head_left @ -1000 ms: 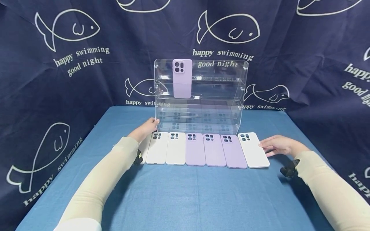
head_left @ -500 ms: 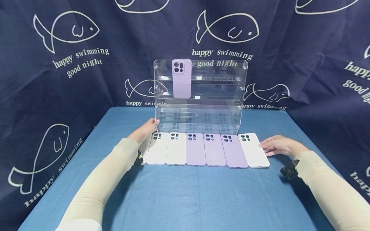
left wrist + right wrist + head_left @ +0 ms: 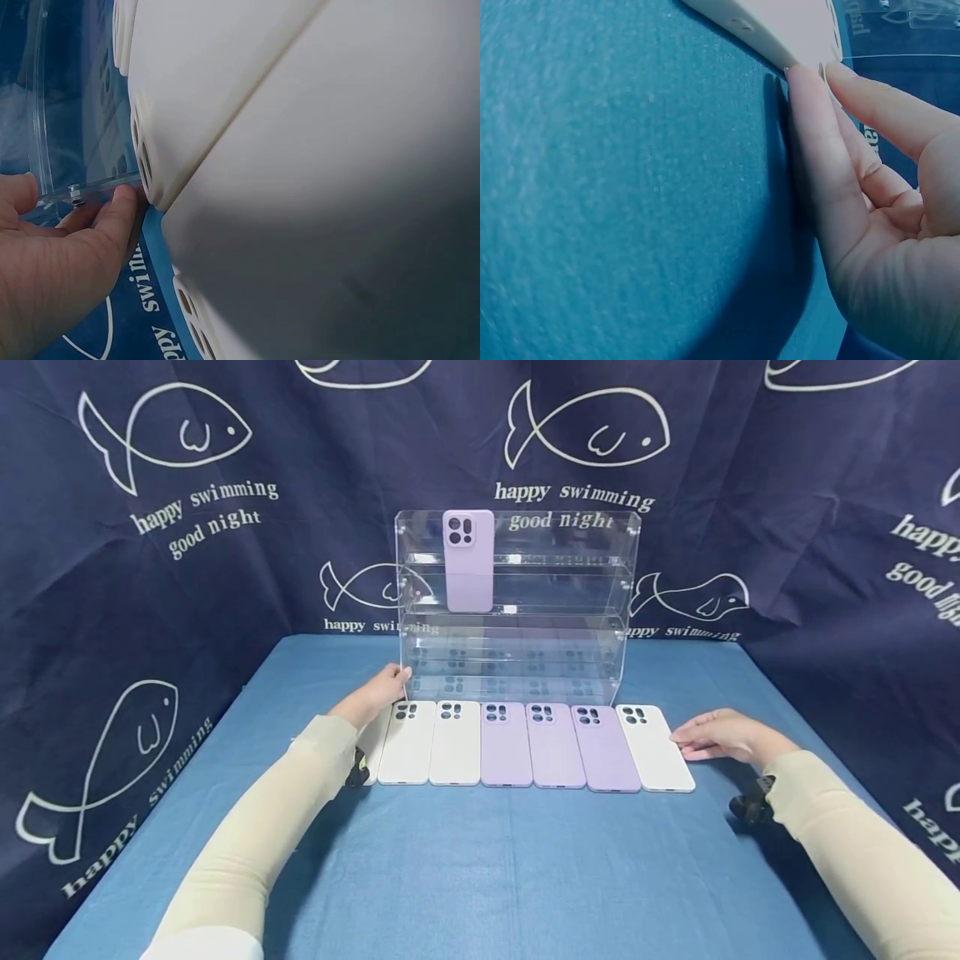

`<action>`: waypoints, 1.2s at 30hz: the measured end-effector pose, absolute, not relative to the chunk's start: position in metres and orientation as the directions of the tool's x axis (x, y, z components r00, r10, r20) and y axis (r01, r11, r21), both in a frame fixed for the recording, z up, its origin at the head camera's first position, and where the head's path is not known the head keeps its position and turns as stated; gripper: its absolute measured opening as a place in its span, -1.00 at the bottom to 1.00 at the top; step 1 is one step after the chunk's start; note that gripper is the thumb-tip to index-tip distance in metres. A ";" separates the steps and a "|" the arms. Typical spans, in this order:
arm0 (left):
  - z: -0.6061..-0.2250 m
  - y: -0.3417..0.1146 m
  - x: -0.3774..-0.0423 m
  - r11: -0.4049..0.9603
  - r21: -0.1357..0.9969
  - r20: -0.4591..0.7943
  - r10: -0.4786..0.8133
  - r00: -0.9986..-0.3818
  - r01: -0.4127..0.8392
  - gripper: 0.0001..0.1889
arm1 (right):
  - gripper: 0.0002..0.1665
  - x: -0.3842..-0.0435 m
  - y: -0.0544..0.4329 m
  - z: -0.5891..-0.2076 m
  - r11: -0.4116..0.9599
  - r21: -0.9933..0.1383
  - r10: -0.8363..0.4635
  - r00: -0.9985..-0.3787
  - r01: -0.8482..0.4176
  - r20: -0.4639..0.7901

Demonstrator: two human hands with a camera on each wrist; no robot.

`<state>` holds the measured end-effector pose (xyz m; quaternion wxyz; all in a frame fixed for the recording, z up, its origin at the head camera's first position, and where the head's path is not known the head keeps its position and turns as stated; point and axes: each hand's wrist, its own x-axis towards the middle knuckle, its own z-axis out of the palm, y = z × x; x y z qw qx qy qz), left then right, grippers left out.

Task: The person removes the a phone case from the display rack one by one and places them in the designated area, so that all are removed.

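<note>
My left hand (image 3: 378,689) grips the lower left edge of a clear acrylic display rack (image 3: 555,597). In the left wrist view, the thumb and fingers lie to either side of its side panel. My right hand (image 3: 723,735) touches the right long edge of a white phone case (image 3: 656,750), the last in a row. In the right wrist view, thumb and forefinger tips meet the edge of this case (image 3: 795,26). To its left lie purple phone cases (image 3: 609,752) and white phone cases (image 3: 455,743). The leftmost white one is partly hidden behind my left arm.
A purple phone case (image 3: 469,560) stands in the upper part of the rack, left of centre. The blue cloth-covered table (image 3: 480,868) stretches in front of the row. A dark blue curtain (image 3: 420,443) with fish drawings hangs behind and at both sides.
The rightmost white case has slid slightly left, closer to the purple case beside it. My right thumb and fingers have drawn nearer together. The left hand keeps its place on the rack.
</note>
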<state>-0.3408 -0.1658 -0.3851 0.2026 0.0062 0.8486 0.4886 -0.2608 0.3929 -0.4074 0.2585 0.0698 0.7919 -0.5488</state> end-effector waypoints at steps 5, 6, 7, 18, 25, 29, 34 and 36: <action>-0.385 -0.166 -0.342 0.530 0.829 -0.334 0.210 -0.919 -0.180 -0.42 | -0.84 -0.260 0.392 -0.407 0.381 -0.839 -0.186 -0.857 0.387 -0.480; -0.385 -0.166 -0.342 0.527 0.831 -0.330 0.211 -0.920 -0.177 -0.42 | -0.83 -0.260 0.392 -0.407 0.380 -0.840 -0.185 -0.858 0.387 -0.479; -0.384 -0.166 -0.342 0.523 0.835 -0.322 0.209 -0.923 -0.173 -0.43 | -0.80 -0.260 0.392 -0.406 0.382 -0.841 -0.188 -0.859 0.383 -0.477; -0.382 -0.166 -0.345 0.518 0.837 -0.324 0.210 -0.922 -0.176 -0.41 | -0.83 -0.258 0.396 -0.408 0.332 -0.862 -0.178 -0.872 0.384 -0.457; -0.382 -0.162 -0.344 0.501 0.847 -0.304 0.184 -0.935 -0.178 -0.42 | -0.69 -0.255 0.399 -0.410 0.322 -0.872 -0.194 -0.876 0.368 -0.442; -0.382 -0.161 -0.343 0.505 0.844 -0.303 0.172 -0.937 -0.180 -0.44 | -0.66 -0.251 0.401 -0.409 0.299 -0.877 -0.193 -0.877 0.375 -0.440; -0.385 -0.162 -0.343 0.504 0.844 -0.311 0.180 -0.933 -0.184 -0.43 | -0.70 -0.248 0.399 -0.409 0.301 -0.874 -0.169 -0.881 0.382 -0.443; -0.386 -0.162 -0.342 0.506 0.843 -0.314 0.184 -0.932 -0.184 -0.43 | -0.64 -0.247 0.397 -0.410 0.316 -0.871 -0.157 -0.884 0.377 -0.440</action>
